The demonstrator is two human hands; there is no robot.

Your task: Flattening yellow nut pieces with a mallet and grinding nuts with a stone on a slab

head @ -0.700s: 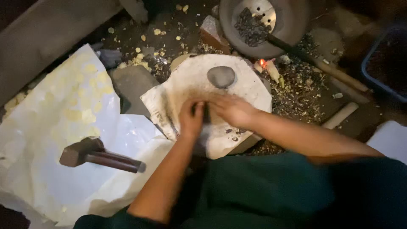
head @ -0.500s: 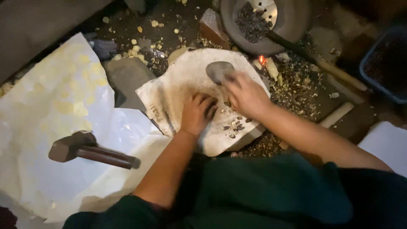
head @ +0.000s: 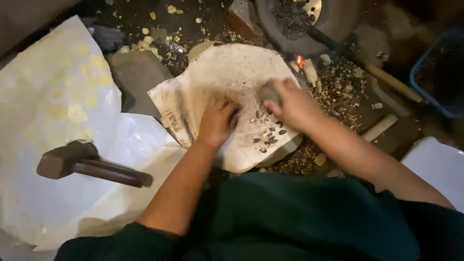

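We see the right hand (head: 292, 104) clenched around a small grey rounded stone (head: 267, 92), holding it over the far right part of a pale, worn cloth spread over a flat slab (head: 227, 72). The left hand (head: 217, 121) rests on the middle of that cloth with its fingers curled down, pressing on the fabric; we cannot tell whether anything lies beneath them. Just beside both hands, toward the near edge of the cloth, lies a small scatter of dark seeds (head: 268, 135). To the left, on a crumpled white plastic sheet (head: 58, 96), a dark hammer with a wooden handle (head: 87, 164) lies well apart from the hands. Beyond the cloth sits a round dark metal pan (head: 333, 24) holding dark bits, with a small glowing ember (head: 299, 60) near it and pale shell fragments (head: 338, 82) strewn over the ground.
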